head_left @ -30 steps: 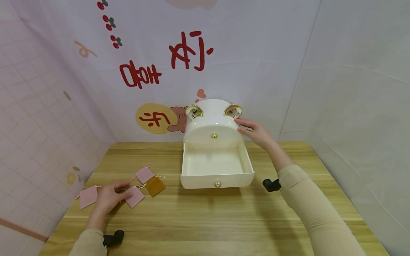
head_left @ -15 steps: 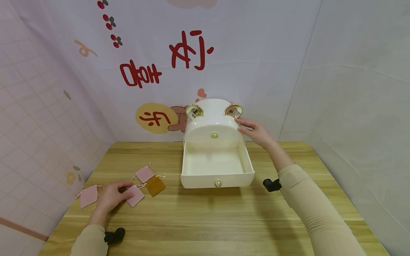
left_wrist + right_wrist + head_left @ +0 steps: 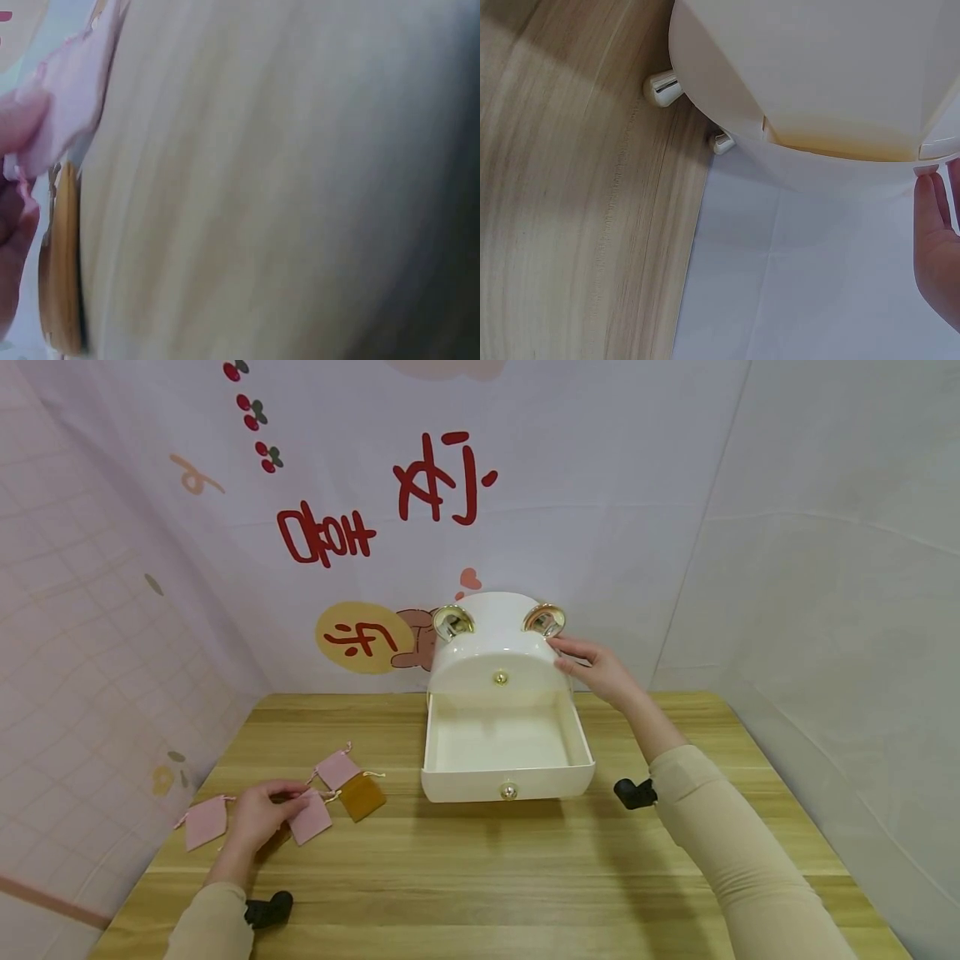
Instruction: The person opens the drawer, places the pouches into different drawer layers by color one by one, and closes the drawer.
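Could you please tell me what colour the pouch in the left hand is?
The pouch is pink, seen best in the head view.

Head view: even, moderately bright, mostly sharp, light seemingly from above. Glints on gold ornaments [image 3: 543, 620] and along rounded edge of white box [image 3: 495, 610]. Soft shadows on tabletop [image 3: 465, 877] under drawer [image 3: 465, 785]. Left wrist view: tabletop heavily blurred, darkening toward right. Right wrist view: dimmer, greyish.

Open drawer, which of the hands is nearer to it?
Right. The right hand touches the white box just above the drawer, on its right; the left hand is farther off to its left, pinching a pink pouch.
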`<action>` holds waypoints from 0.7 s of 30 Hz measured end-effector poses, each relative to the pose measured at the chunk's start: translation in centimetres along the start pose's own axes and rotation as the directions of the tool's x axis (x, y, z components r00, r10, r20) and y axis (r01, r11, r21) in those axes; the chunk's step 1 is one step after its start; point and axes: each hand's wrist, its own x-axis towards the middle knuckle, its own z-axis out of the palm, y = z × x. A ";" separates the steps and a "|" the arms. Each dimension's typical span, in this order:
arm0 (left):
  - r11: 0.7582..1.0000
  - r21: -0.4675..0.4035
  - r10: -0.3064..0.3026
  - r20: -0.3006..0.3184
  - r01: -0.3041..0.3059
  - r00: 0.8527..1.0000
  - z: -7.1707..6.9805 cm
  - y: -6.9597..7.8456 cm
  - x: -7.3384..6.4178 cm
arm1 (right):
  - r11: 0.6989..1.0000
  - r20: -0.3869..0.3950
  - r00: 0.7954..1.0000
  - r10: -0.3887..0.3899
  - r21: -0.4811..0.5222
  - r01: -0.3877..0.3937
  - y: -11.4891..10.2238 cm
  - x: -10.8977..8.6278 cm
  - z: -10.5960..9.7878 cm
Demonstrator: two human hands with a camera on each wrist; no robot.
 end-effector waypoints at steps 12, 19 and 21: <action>0.992 -0.115 -0.066 -0.055 0.059 0.996 -1.4 2.1 0.1 | 1.000 -0.007 1.000 0.015 -0.006 -0.015 -0.1 -0.1 -0.1; 0.945 -0.323 -0.078 -0.046 0.059 0.996 -2.8 4.5 0.5 | 1.000 -0.002 1.000 0.017 -0.007 -0.017 -0.1 0.0 0.0; 0.941 -0.334 -0.075 -0.050 0.054 0.996 -3.0 5.4 0.6 | 1.000 -0.002 1.000 0.015 -0.005 -0.015 -0.1 0.0 0.0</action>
